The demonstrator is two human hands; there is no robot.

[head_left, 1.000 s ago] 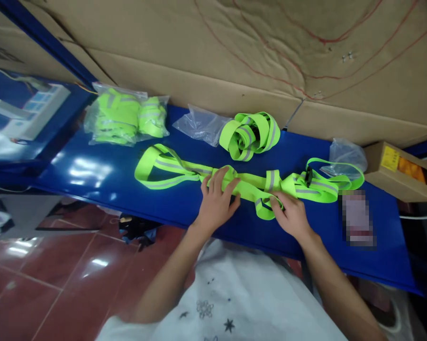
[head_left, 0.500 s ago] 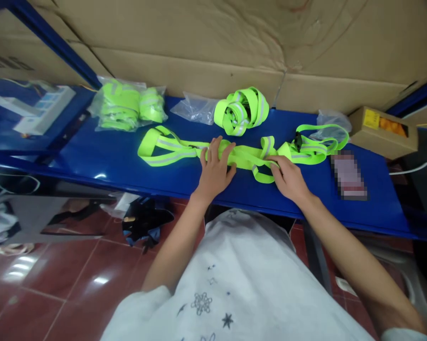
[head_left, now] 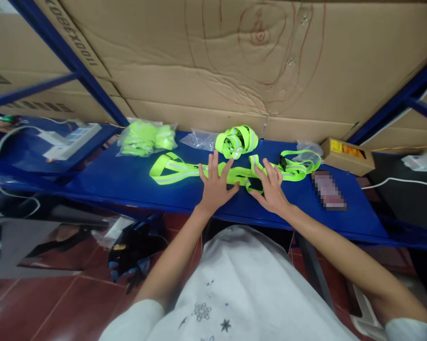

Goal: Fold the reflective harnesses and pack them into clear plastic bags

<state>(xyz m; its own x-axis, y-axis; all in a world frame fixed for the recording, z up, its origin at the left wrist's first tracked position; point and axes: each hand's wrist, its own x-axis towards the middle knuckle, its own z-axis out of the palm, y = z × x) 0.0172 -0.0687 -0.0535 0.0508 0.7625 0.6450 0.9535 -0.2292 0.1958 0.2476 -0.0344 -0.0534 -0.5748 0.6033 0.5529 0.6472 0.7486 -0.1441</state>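
A neon-yellow reflective strap (head_left: 176, 177) with silver stripes lies stretched across the blue table, with a wide loop at its left end. Its right end is bunched into loops beside a black buckle (head_left: 283, 163). Over the strap's middle, my left hand (head_left: 215, 189) has its fingers spread. My right hand (head_left: 272, 192) is a short way to the right, fingers apart, above the folded part of the strap. Neither hand grips the strap; whether the fingertips touch it I cannot tell. Just beyond the hands sits a coiled reflective strap (head_left: 236, 142).
Plastic bags of folded straps (head_left: 138, 138) and a clear bag (head_left: 200, 139) line the back edge. At right are a small cardboard box (head_left: 348, 155) and a blurred-out phone-like object (head_left: 329, 190). A white power strip (head_left: 73, 142) is at left. Tall cardboard (head_left: 156, 85) stands behind.
My right hand has let go of the strap and opened its fingers. My left hand stays spread over the strap. The view has tilted up, showing more cardboard.
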